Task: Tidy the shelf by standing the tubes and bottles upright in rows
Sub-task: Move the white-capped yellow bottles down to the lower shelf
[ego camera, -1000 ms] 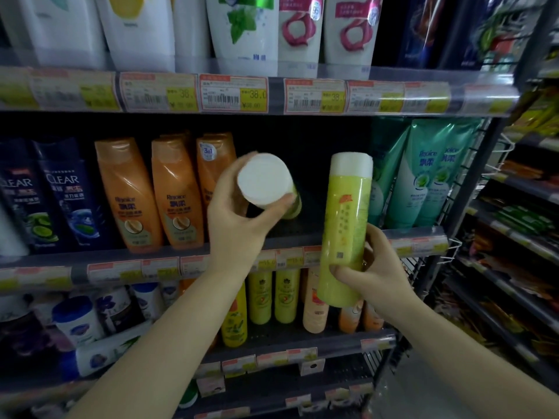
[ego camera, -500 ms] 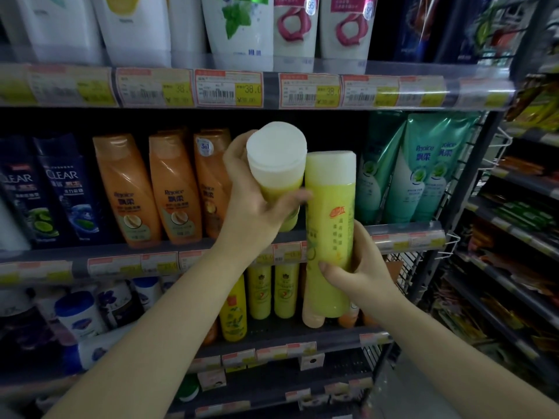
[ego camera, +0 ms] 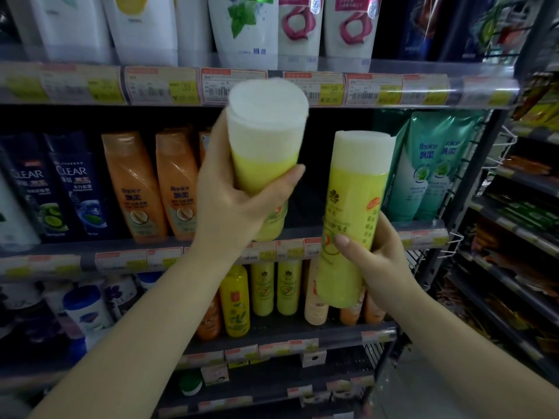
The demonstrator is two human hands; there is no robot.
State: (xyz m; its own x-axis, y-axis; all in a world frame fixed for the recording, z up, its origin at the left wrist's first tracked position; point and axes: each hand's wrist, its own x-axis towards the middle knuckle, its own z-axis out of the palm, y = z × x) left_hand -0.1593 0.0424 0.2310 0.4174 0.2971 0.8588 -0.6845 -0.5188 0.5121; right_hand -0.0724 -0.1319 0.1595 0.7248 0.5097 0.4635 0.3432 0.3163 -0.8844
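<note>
Both your bare forearms reach up and forward. Your left hand (ego camera: 239,204) is raised higher, fingers and thumb curled in a grip; your right hand (ego camera: 378,255) sits lower — thumb across the front, fingers wrapped behind.

"CLEAR" on dark blue bottles (ego camera: 74,182), "Rejoice" on orange bottles (ego camera: 133,189) and green pouches (ego camera: 435,164), "38" on price tags (ego camera: 332,91)

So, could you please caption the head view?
Left hand and right hand each hold a yellow bottle before shelves.
</note>
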